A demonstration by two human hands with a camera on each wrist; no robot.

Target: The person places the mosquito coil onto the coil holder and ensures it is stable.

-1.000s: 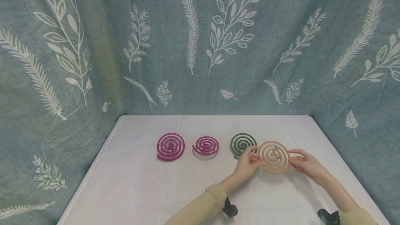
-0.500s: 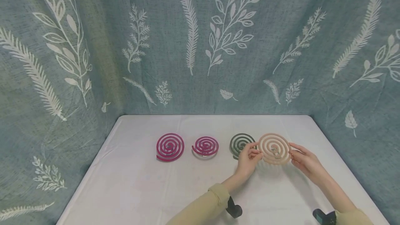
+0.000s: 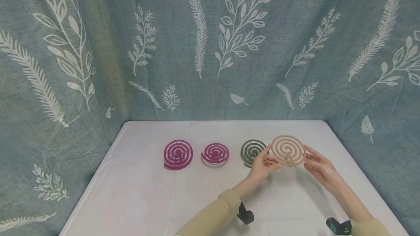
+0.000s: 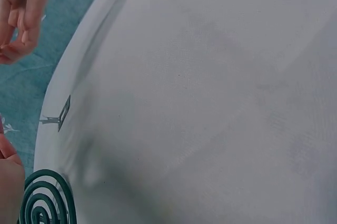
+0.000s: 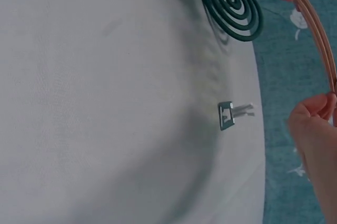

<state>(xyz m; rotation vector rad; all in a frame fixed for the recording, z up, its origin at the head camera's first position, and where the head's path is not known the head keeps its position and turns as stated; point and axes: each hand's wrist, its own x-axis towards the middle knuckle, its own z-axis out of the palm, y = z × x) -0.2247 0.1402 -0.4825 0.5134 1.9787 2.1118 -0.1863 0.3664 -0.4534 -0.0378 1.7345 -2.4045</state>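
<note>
Both hands hold a beige mosquito coil [image 3: 287, 150] by its edges, over the right part of the table in the head view. The left hand [image 3: 262, 165] grips its left side, and the right hand [image 3: 323, 168] pinches its right side. Seen edge-on in the right wrist view, the beige coil [image 5: 319, 39] is off the table. A small metal stand [image 5: 226, 115] stands on the tabletop below it. Left of the beige coil, partly behind the left hand, a green mosquito coil [image 3: 253, 150] sits raised on the table.
Two magenta coils, a larger one [image 3: 178, 154] and a smaller one [image 3: 215, 152], lie to the left on the white table [image 3: 131, 192]. The smaller one has metal showing under it. A patterned blue-green curtain [image 3: 210, 97] hangs behind the table.
Both hands have shifted the beige coil upward in the head view. Its tilt has changed slightly. The green and magenta coils stay where they were.
</note>
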